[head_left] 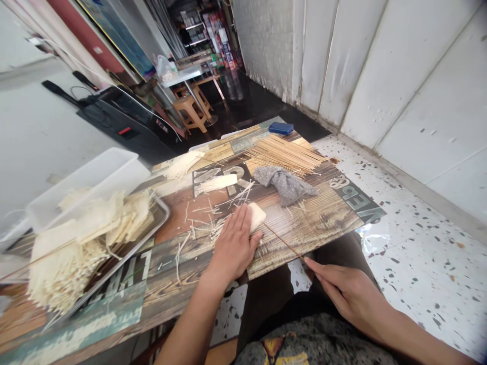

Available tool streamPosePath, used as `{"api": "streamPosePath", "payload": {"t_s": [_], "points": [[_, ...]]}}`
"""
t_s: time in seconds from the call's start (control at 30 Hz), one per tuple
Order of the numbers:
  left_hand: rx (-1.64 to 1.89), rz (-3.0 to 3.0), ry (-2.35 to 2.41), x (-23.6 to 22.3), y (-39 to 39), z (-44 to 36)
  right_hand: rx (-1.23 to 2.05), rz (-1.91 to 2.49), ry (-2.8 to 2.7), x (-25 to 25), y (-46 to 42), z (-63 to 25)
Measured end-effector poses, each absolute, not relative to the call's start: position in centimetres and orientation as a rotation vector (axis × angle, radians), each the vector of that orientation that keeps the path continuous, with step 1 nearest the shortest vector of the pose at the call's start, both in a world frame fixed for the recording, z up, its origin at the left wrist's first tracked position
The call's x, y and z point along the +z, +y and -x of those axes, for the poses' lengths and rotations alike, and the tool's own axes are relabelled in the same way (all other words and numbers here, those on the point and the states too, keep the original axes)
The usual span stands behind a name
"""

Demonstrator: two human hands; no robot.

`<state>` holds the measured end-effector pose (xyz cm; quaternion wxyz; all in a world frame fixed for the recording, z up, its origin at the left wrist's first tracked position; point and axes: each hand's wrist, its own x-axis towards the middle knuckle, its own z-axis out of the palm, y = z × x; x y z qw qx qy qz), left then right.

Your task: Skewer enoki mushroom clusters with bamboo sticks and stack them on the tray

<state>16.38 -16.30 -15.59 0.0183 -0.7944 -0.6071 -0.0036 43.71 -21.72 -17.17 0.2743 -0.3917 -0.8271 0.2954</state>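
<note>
My left hand (236,243) lies flat, fingers stretched out, pressing a bunch of enoki mushrooms (257,217) onto the table. The pale, wide end of the bunch shows beyond my fingers; much of the rest is under the palm. Between the fingertips of my right hand (346,289), near the table's front edge, is a thin bamboo skewer (283,241). Its far end meets the wide end of the bunch; whether it has gone in I cannot tell. Loose enoki strands (196,215) lie scattered left of my left hand. Another flat enoki piece (218,183) lies beyond it.
Many bamboo skewers (287,154) lie spread at the far right, by a grey cloth (285,185) and a blue box (280,128). To the left, a metal tray (162,208) holds skewered enoki (64,268) beside a white plastic bin (114,165). The wooden-patterned table (323,218) ends near my lap.
</note>
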Motion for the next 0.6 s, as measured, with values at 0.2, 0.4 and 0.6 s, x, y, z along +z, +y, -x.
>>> {"api": "streamPosePath", "payload": {"t_s": [0.2, 0.4, 0.6], "points": [[-0.056, 2.468, -1.865, -15.77, -16.32, -16.32, 0.748, 1.048, -2.233, -17.18, -21.68, -43.65], [-0.088, 2.476, -1.86, -15.7, -16.35, -16.37, 0.809, 1.076, -2.245, -16.94, -21.69, -43.55], [-0.05, 2.481, -1.86, -15.41, -16.31, -16.45, 0.81, 1.066, -2.264, -16.72, -21.4, -43.29]]}}
